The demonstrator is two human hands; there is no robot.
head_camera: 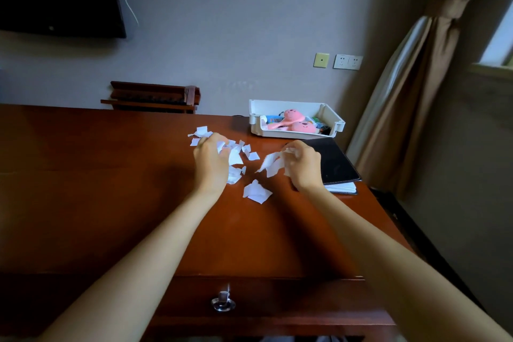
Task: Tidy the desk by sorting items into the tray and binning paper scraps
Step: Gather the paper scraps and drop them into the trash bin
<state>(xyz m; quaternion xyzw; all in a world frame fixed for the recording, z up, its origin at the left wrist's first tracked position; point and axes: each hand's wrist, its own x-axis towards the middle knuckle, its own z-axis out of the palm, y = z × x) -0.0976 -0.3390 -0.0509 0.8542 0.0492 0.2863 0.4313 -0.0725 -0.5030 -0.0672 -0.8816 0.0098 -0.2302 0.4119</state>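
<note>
The desk (111,175) fills the lower frame. At centre, torn paper scraps (256,191) lie scattered; gathering them looks to be the step in hand. Left hand (211,159) curls over some, right hand (302,165) pinches a bunch. Next they need a bin, none visible. Upper right, the tray (297,134) holds pink toys (301,126).

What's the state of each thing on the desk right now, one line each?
Left hand: curled over loose scraps.
Right hand: shut on paper scraps.
Loose scraps: scattered on the desk.
Tray: holds pink toys, not full.
Black notebook: closed, lying flat.
Drawer: closed.
</note>
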